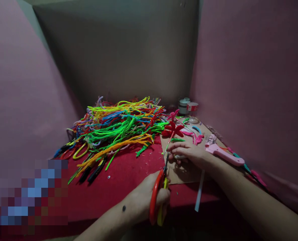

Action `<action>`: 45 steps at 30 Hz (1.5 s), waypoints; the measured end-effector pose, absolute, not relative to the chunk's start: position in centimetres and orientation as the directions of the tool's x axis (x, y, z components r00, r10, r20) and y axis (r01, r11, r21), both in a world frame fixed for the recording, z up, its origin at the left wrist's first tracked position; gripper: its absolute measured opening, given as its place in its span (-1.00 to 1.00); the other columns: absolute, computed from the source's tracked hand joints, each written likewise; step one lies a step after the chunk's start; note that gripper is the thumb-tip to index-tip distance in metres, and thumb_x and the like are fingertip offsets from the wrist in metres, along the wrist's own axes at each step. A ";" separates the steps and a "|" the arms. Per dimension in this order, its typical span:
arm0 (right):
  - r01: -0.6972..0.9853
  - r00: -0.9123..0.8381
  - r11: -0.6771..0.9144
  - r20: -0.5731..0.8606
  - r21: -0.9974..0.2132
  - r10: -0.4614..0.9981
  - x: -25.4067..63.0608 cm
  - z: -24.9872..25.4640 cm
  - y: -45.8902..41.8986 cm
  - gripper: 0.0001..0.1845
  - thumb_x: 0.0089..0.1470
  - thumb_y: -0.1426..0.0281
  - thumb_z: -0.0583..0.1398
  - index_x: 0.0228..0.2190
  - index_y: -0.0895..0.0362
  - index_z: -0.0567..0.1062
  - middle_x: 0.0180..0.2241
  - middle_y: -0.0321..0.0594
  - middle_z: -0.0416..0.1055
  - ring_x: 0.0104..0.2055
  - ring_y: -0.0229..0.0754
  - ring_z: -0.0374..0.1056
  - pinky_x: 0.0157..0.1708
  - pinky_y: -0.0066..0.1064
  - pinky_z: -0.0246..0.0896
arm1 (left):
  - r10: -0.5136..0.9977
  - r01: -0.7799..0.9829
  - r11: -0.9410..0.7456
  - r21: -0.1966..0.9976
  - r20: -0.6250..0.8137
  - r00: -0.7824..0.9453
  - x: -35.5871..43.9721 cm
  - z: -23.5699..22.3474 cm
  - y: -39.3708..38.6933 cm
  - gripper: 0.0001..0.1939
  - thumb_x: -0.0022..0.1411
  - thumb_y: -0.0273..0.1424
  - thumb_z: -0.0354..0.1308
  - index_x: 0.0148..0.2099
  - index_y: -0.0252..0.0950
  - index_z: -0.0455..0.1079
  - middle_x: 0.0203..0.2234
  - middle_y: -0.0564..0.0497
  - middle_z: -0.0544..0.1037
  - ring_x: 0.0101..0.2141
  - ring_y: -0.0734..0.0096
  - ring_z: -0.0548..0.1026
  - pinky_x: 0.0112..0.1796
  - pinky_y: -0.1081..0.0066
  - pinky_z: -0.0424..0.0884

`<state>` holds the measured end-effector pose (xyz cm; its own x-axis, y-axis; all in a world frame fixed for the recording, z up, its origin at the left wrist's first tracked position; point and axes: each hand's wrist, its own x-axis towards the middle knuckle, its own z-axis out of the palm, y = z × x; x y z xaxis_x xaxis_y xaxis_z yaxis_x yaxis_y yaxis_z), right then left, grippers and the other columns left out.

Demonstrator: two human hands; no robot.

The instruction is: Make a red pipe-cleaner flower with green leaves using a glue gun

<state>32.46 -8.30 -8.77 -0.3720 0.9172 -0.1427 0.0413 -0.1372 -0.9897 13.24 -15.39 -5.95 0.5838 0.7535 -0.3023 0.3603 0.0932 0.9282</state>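
My left hand [145, 197] is closed round the red and yellow handles of a pair of scissors [159, 194], whose blades point up at the thin green stem of a red pipe-cleaner flower [172, 130]. My right hand [189, 152] rests on a brown cardboard sheet [186, 170], fingers pinched on the flower's stem just beside the blades. The flower's petals lie at the far end of the stem on the cardboard.
A big heap of coloured pipe cleaners [116, 129] covers the red cloth [123, 180] at left. A pink glue gun [224, 154], pink pipe-cleaner bits [196, 137], a white stick [199, 190] and small tape rolls [187, 106] lie to the right. Pink walls close in.
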 end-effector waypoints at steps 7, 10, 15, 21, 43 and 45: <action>0.116 -0.376 -0.068 -0.107 -0.991 0.920 32.4 -8.5 -8.2 -0.86 -0.13 0.40 0.17 -0.49 0.21 0.49 -0.55 -0.20 0.46 -0.64 -0.39 0.23 -0.70 -0.58 0.00 | 0.787 0.395 0.041 0.918 -0.273 0.553 13.3 -6.5 -15.2 -0.88 0.08 -0.42 0.03 -0.28 -0.31 0.23 -0.58 0.11 0.33 -0.61 0.56 0.27 -0.56 0.54 0.22; 0.219 -0.386 -0.005 -0.091 -0.976 0.918 32.6 -8.6 -8.0 -0.84 -0.15 0.41 0.16 -0.61 0.23 0.51 -0.68 -0.26 0.36 -0.70 -0.41 0.14 -0.72 -0.56 -0.12 | 0.807 0.427 0.046 0.903 -0.285 0.517 13.2 -6.7 -15.1 -0.81 0.09 -0.34 0.06 -0.24 -0.31 0.23 -0.54 0.09 0.34 -0.59 0.55 0.27 -0.55 0.54 0.22; 0.195 -0.407 0.003 -0.078 -0.981 0.910 32.8 -9.0 -7.9 -0.86 -0.18 0.42 0.16 -0.61 0.20 0.52 -0.61 -0.27 0.40 -0.64 -0.40 0.17 -0.68 -0.54 -0.12 | 0.819 0.468 -0.010 0.883 -0.262 0.511 12.6 -6.3 -15.3 -0.76 0.09 -0.25 0.08 -0.26 -0.31 0.26 -0.52 0.08 0.36 -0.52 0.51 0.30 -0.52 0.55 0.22; 0.171 -0.367 -0.049 -0.109 -0.984 0.924 32.9 -8.7 -8.0 -0.83 -0.20 0.39 0.18 -0.56 0.21 0.54 -0.52 -0.20 0.47 -0.61 -0.37 0.18 -0.67 -0.52 -0.15 | 0.840 0.631 -0.194 0.751 -0.205 0.503 9.7 -4.7 -15.7 -0.75 0.11 -0.18 0.04 -0.27 -0.25 0.33 -0.50 0.07 0.44 -0.48 0.48 0.34 -0.48 0.56 0.25; 0.126 -0.310 0.134 0.089 -0.983 0.946 31.0 -7.4 -9.6 -0.82 -0.06 0.36 0.18 -0.55 0.17 0.54 -0.56 -0.26 0.38 -0.50 -0.30 0.22 -0.53 -0.46 0.01 | 0.912 0.626 -0.364 0.689 0.127 0.390 9.9 -4.2 -11.7 -0.74 0.16 -0.23 0.02 -0.19 -0.29 0.35 -0.42 0.00 0.47 -0.39 0.37 0.42 -0.35 0.42 0.31; 0.133 -0.309 0.191 0.142 -0.973 0.940 30.8 -7.1 -10.0 -0.83 -0.06 0.38 0.17 -0.55 0.16 0.53 -0.57 -0.28 0.36 -0.48 -0.30 0.22 -0.47 -0.46 0.05 | 0.909 0.423 -0.242 0.873 0.052 0.413 12.0 -4.0 -11.3 -0.77 0.10 -0.29 0.09 -0.22 -0.31 0.33 -0.47 0.07 0.43 -0.50 0.48 0.38 -0.46 0.48 0.28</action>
